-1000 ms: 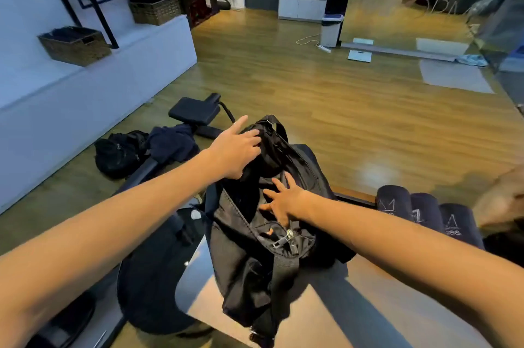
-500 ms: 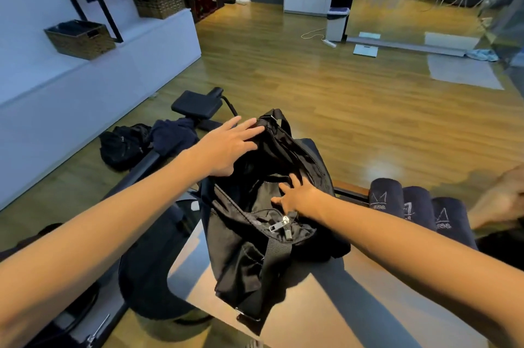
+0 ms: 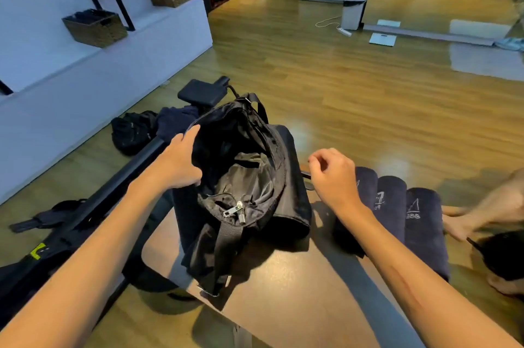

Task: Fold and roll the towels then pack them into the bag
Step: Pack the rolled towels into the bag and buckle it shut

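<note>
A black bag (image 3: 286, 191) stands on the wooden table (image 3: 283, 291) with its zip undone and its mouth wide open, grey lining showing inside. My left hand (image 3: 178, 161) grips the left rim of the opening and holds it apart. My right hand (image 3: 333, 174) hovers to the right of the bag with loosely curled fingers and nothing in them. Just beyond that hand, three rolled dark navy towels (image 3: 408, 217) with white logos lie side by side on the table.
Another person's hand and bare foot (image 3: 482, 214) are at the right edge beside the towels. Black exercise equipment (image 3: 85, 214), a small black bag (image 3: 133, 132) and a dark cloth (image 3: 175, 120) lie on the floor at left. Wicker baskets (image 3: 95, 27) sit on white steps.
My right hand has come out of the bag and moved right toward the rolled towels. My left hand has shifted from the top of the bag to its left rim, pulling the mouth wider.
</note>
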